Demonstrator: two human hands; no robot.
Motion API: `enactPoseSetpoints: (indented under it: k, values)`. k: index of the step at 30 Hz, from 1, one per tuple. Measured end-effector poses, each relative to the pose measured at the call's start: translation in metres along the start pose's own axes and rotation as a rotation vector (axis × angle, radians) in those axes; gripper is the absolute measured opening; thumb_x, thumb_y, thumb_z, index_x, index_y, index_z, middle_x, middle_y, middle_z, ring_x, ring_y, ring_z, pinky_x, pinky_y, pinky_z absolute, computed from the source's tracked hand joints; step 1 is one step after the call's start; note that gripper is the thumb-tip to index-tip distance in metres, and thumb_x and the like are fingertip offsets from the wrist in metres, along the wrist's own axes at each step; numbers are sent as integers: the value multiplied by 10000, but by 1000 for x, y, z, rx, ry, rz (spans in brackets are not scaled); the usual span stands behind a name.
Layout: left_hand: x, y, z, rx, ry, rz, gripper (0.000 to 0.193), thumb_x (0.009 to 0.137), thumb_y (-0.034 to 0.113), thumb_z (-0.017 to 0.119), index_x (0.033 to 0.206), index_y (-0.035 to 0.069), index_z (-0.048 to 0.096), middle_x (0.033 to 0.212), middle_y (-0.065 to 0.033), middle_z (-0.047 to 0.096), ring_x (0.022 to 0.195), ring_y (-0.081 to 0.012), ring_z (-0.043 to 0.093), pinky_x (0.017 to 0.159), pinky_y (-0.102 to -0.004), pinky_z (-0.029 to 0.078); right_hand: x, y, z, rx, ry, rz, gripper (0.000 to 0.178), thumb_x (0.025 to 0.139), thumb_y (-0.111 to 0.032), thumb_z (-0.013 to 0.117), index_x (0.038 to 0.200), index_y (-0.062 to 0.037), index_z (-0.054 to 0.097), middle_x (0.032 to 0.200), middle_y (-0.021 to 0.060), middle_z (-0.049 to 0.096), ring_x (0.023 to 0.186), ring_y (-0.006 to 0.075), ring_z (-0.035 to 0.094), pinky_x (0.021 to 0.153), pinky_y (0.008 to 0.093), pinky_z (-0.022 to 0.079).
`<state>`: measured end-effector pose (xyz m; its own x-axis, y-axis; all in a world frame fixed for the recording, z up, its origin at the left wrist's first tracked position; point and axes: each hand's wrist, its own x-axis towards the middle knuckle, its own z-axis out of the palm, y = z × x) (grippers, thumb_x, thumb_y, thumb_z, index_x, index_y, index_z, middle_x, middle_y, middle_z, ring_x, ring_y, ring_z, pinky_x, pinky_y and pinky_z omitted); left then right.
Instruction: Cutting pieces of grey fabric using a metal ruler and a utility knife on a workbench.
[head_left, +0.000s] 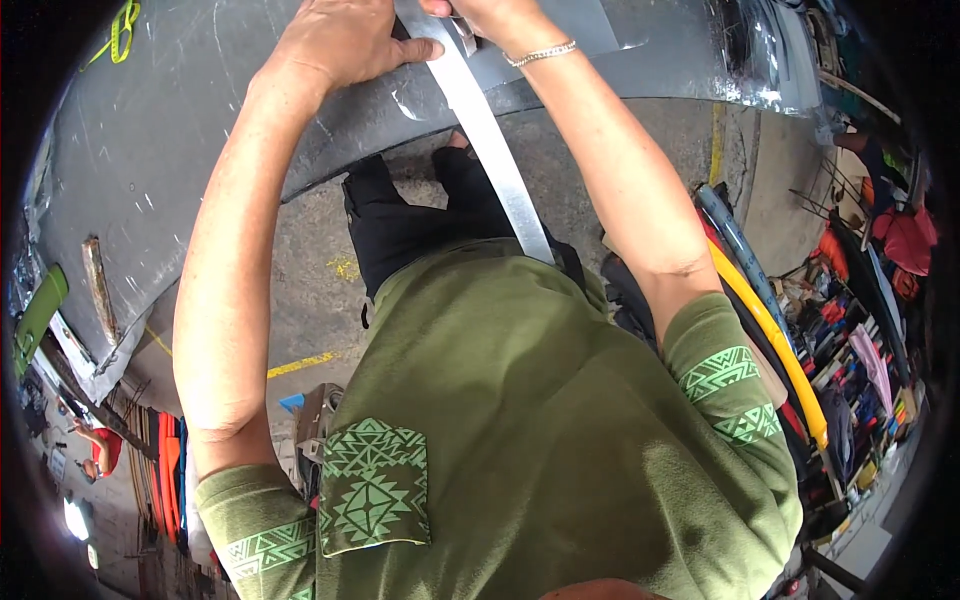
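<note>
A large grey metal sheet [180, 130] lies across a work surface in front of me. A narrow shiny metal strip [495, 150] runs from the sheet's near edge down toward my green shirt. My left hand [340, 40] rests palm-down on the sheet, its thumb stretched out to touch the strip; the fingertips are cut off by the top edge. My right hand [490, 15], with a thin bracelet [540, 53] on the wrist, is closed around a small metal tool [463, 32] at the strip's upper end. Most of that tool is hidden.
Below the sheet is a concrete floor with a yellow line [300, 362]. Yellow [770, 330] and blue [730, 230] tubes lean at my right, beside crowded shelves of goods [860, 350]. A green strap [122, 30] lies at the sheet's far left. Another person [100, 450] is at lower left.
</note>
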<state>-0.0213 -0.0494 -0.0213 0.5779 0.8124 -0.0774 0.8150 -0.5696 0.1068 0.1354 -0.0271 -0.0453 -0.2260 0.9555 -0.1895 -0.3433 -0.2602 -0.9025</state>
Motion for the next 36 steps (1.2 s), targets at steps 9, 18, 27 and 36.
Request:
enactPoseSetpoints:
  k: [9,18,27,36]
  values:
    - [-11,-31,11,-513,-112,57,1082,798,512,796,1493,-170,326,1555,-421,295,1506,-496,271,1259,-458,258,2,-9,26,-230,318,253,568,1111,-441,405,1549,-80,412,701,0,503,443,87,430,366,248,369]
    - [-11,-16,20,-526,143,166,1074,798,503,796,1492,-171,330,1559,-418,293,1508,-494,269,1260,-456,256,2,-3,21,-357,307,200,586,1108,-446,411,1553,-65,393,708,1,511,445,79,433,361,239,365]
    - [9,14,-31,-4,-341,-191,1070,801,499,795,1491,-172,329,1562,-414,292,1508,-491,273,1258,-456,262,-1,12,1,-58,49,-64,580,1109,-448,400,1546,-67,407,679,-7,497,444,75,426,361,238,360]
    - [8,9,-17,-45,-207,-131,1067,807,502,796,1490,-173,330,1570,-411,282,1511,-487,272,1260,-456,260,-4,12,1,-79,43,-99,588,1109,-445,399,1533,-38,411,675,-9,489,439,78,419,363,236,350]
